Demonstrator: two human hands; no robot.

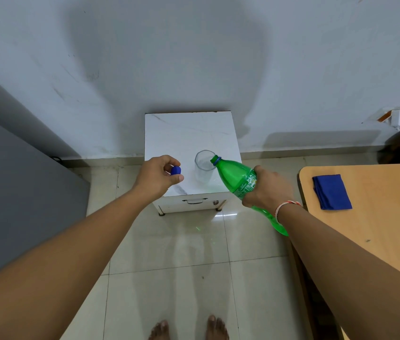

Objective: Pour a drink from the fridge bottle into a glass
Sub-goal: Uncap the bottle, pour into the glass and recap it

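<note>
White marble-topped cabinet (189, 133) against wall; clear glass (204, 161) upright on top, near front edge. Green soda bottle (237, 176), uncapped, tilted steeply, mouth at glass rim. Right hand (267, 187) wrapped round bottle body. Left hand (158, 176) beside glass, pinching blue cap (176, 170). Pouring step in hand; liquid level not discernible. Next: steady tilt, mouth kept over rim, then righting.

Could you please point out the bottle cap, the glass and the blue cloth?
bottle cap (176, 170), head view, on its blue side wall.
glass (202, 165), head view, on its clear side wall.
blue cloth (332, 191), head view, on the middle of the folded fabric.
</note>
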